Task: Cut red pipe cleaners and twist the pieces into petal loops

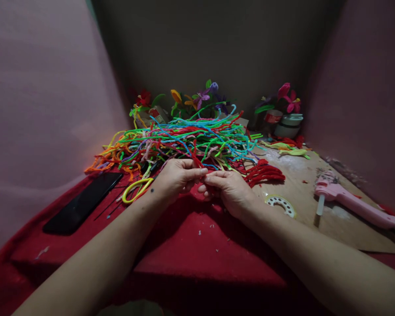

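My left hand (179, 176) and my right hand (230, 188) meet in the middle, fingertips pinched close together. Between them is a red pipe cleaner (196, 160), part of it rising above the left fingers. Its lower part is hidden by my fingers. Just beyond my hands lies a large heap of pipe cleaners (191, 136) in green, blue, orange, pink and other colours. A bundle of folded red pipe cleaners (265, 173) rests right of my right hand. Yellow scissors handles (136, 191) lie beside my left wrist.
A black phone (84, 204) lies at the left on the red cloth (210, 259). On the cardboard (342, 232) at the right are a pink glue gun (355, 202) and a white tape ring (291, 206). Pipe-cleaner flowers (202, 96) and a pale pot (289, 126) stand at the back.
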